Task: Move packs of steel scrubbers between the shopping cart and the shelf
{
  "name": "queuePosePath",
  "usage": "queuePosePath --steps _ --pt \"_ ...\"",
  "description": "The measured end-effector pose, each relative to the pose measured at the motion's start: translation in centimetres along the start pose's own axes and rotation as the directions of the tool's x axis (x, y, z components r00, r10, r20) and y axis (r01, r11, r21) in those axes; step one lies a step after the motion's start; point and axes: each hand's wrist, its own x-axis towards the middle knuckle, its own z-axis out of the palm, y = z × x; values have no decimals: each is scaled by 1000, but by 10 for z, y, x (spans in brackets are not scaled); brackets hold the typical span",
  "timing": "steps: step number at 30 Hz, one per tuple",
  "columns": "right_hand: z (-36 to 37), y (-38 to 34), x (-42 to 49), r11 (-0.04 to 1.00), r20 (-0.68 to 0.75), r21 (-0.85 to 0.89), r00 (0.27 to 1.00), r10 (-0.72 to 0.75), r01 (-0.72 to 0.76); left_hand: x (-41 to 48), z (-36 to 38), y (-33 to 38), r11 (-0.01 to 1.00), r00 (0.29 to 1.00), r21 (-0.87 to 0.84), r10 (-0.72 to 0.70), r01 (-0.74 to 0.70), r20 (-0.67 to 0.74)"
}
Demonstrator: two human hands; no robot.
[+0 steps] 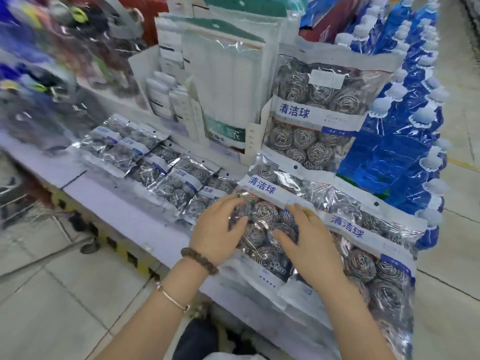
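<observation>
A large clear pack of steel scrubbers (262,193) with a white and blue label lies flat on the pale shelf (109,201). My left hand (215,229) rests on its left side with the fingers spread. My right hand (309,242) lies on its right side, fingers straight, thumb pointing left. A second large pack (368,253) lies to the right, partly under my right wrist. A third large pack (317,113) stands upright behind. Several small scrubber packs (166,167) lie in a row to the left.
White sponge and cloth packs (223,81) stand at the back of the shelf. Blue bottles with white caps (405,126) fill the right end. Part of a wire cart (15,193) shows at far left. Tiled floor (52,294) lies below the shelf edge.
</observation>
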Motion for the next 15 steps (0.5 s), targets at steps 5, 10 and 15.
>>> queuePosePath --steps 5,10,15 --pt "25 -53 13 984 74 52 982 -175 171 -35 -39 -36 989 983 -64 -141 134 -120" --pt "74 -131 24 932 191 101 912 -362 349 -80 -93 -95 940 908 -108 -339 322 -246" --pt "147 -224 32 863 268 165 821 -505 477 -135 -158 -169 879 805 -114 -471 463 -361"
